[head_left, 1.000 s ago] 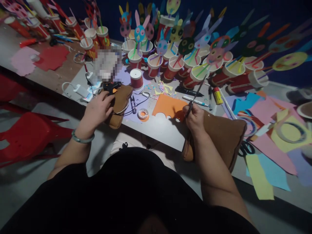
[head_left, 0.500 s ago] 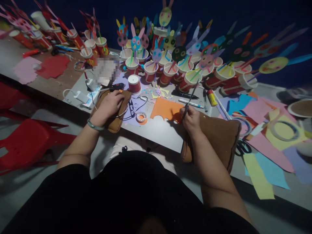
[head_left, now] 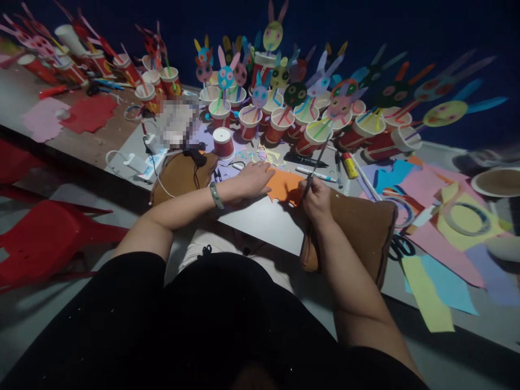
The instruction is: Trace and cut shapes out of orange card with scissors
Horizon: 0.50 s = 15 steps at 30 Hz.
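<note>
Grey desk (head_left: 260, 219), crowded from edge to edge. Orange paper sheet (head_left: 284, 185) flat near the front edge, left hand (head_left: 254, 180) resting on its left side. 2 brown cushions: 1 at left (head_left: 181, 176), 1 at right (head_left: 361, 227) overhanging the front edge. Rows of red paper cups (head_left: 248, 123) with paper rabbit heads along the back. Loose coloured paper sheets (head_left: 447, 244) spread at right, black scissors (head_left: 400, 247) among them. Yellow glue stick (head_left: 348, 164) beside pens (head_left: 314, 173).
</note>
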Tool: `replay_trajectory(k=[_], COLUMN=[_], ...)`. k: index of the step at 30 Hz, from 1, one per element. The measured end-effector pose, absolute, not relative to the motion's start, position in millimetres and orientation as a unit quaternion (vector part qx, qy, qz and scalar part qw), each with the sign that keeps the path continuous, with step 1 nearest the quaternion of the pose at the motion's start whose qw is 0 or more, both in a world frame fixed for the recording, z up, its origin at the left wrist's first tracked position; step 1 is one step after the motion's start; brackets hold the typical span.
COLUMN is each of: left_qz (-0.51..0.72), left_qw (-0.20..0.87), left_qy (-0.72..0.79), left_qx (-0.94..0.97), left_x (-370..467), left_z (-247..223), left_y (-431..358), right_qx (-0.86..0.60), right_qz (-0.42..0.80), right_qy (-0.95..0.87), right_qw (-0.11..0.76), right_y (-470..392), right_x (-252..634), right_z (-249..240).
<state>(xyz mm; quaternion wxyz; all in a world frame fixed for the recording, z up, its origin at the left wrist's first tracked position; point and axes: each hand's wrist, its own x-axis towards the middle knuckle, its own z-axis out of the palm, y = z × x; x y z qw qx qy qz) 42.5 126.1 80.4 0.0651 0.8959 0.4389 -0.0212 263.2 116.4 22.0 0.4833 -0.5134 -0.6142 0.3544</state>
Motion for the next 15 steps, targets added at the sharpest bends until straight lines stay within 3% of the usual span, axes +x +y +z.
replay_trajectory(k=[15], left_qz=[-0.069], left_qw=[0.189], left_qy=[0.515], left_qx=[0.833], left_x=[56.5], left_z=[83.6], left_y=[164.4], right_qx=[-0.512], right_qz=[0.341], right_qy=[-0.622], right_qw=[0.483], right_y=[114.0], right_x=[262.4], right_z=[23.2])
